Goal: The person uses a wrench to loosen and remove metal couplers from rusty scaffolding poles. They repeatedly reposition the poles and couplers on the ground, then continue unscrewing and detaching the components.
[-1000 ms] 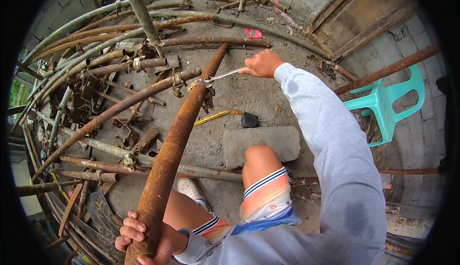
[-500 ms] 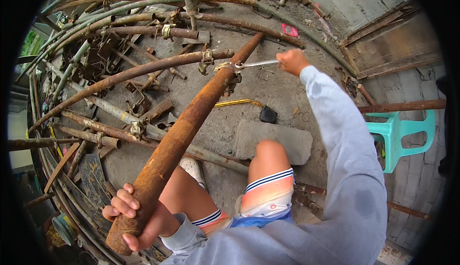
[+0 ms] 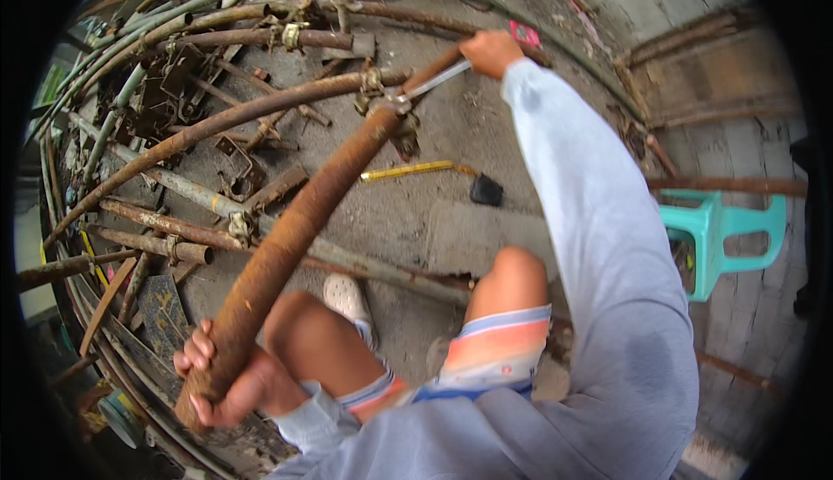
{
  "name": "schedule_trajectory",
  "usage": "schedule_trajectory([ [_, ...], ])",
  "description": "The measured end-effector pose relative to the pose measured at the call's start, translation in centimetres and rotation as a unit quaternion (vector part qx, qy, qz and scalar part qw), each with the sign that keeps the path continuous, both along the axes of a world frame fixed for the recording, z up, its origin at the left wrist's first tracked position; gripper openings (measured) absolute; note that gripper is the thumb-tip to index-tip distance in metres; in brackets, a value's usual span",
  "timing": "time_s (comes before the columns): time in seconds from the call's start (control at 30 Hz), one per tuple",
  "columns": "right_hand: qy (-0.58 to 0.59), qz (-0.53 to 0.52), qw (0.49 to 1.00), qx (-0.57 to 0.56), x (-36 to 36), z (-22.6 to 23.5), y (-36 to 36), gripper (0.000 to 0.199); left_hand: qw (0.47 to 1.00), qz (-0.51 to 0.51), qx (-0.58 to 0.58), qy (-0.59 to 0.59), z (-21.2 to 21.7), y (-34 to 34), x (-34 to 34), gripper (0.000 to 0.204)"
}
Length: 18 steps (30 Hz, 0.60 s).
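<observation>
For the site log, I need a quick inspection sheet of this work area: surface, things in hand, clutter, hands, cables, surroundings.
Surface: bare grey concrete floor, dusty and stained.
Things in hand: long rusty pipe with a clamp at its far end; metal wrench set on the clamp.
Clutter: heap of rusty pipes and loose couplers; yellow-handled hammer lying on the floor.
Hands: left hand grips the pipe's near end; right hand holds the wrench.
Cables: nothing seen.
Surroundings: turquoise plastic stool by a block wall.
</observation>
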State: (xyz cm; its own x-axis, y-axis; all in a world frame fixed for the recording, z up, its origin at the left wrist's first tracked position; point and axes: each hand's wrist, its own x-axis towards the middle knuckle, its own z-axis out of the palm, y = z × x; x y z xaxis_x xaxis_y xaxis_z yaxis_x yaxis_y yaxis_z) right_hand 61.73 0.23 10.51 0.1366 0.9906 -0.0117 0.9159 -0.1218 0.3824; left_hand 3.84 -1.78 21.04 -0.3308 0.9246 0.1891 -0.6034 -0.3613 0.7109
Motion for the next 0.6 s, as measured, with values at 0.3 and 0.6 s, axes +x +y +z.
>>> schedule_trajectory([
  [0.3,0.103,-0.008,0.995,0.014,-5.9,1.7,-3.7,0.012,0.998,0.017,0.034,0.047,1.4,-0.9,-1.3,0.051],
  [0.6,0.033,-0.057,0.995,-0.072,-6.1,1.2,5.2,0.015,0.999,0.006,-0.039,0.012,-0.9,2.9,-2.8,0.045],
])
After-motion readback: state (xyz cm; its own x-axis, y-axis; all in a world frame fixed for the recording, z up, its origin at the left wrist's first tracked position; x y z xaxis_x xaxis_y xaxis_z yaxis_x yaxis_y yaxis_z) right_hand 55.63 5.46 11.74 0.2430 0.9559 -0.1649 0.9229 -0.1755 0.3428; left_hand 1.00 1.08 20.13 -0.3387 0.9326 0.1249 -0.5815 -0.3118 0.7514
